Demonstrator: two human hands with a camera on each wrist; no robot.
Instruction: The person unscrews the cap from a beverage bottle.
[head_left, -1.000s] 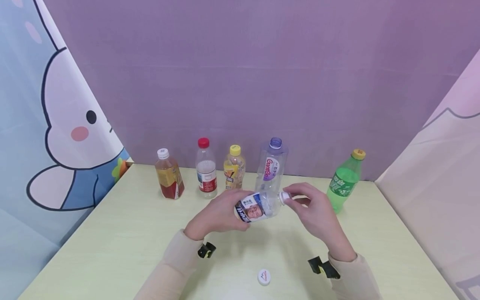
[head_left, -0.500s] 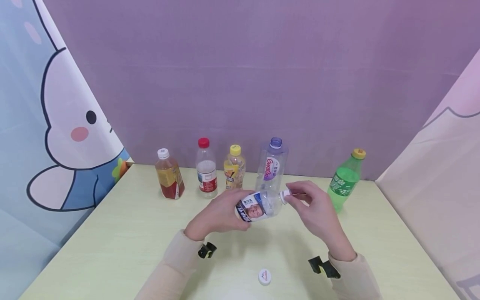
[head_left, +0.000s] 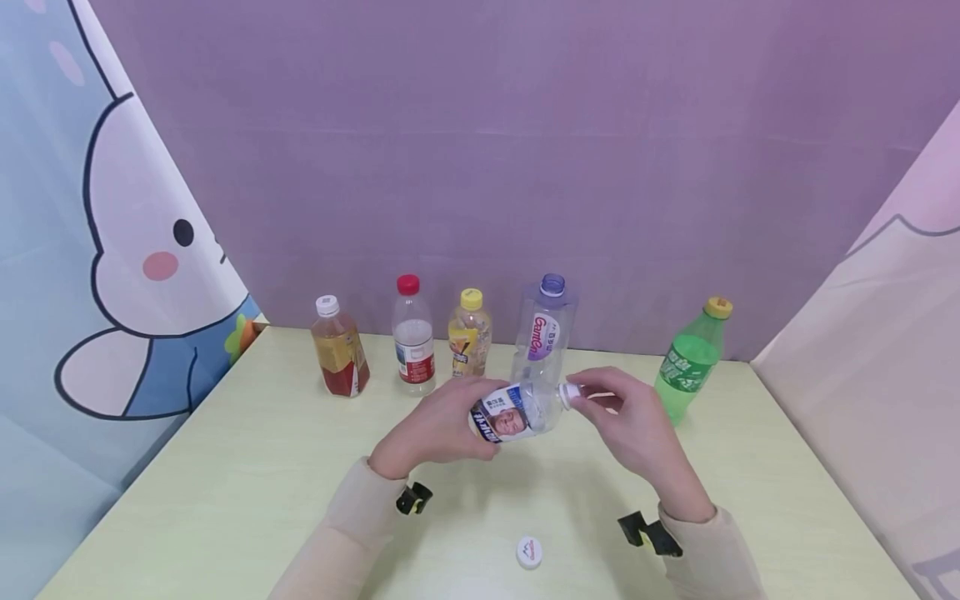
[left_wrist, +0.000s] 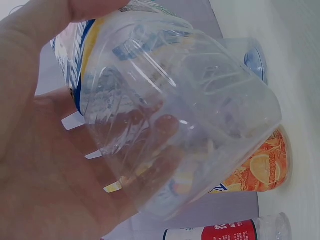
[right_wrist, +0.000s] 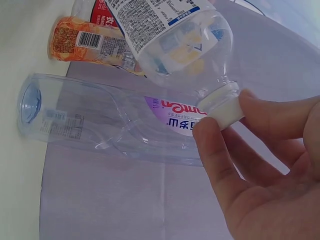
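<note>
Tilted on its side above the table is a clear plastic bottle [head_left: 517, 412] with a white and blue label, its neck toward the right. My left hand [head_left: 444, 421] grips its body, thumb below and fingers behind; the left wrist view shows the bottle's bare clear base [left_wrist: 180, 110]. Thumb and fingertips of my right hand [head_left: 630, 421] pinch the white cap [right_wrist: 227, 112], which sits at the bottle's mouth. A loose white cap [head_left: 528, 552] with a red print lies on the table in front of the hands.
Along the back stand a tea-coloured bottle [head_left: 341, 354], a red-capped bottle [head_left: 414, 350], a yellow-capped bottle [head_left: 469, 337] and a tall capless bluish bottle [head_left: 542, 333]. A green bottle [head_left: 688, 367] stands right, beyond the right hand. A purple cloth [head_left: 480, 167] hangs behind the table.
Both hands stay in place on the bottle and its cap. The right fingers shift slightly around the cap, and the bottle barely moves.
</note>
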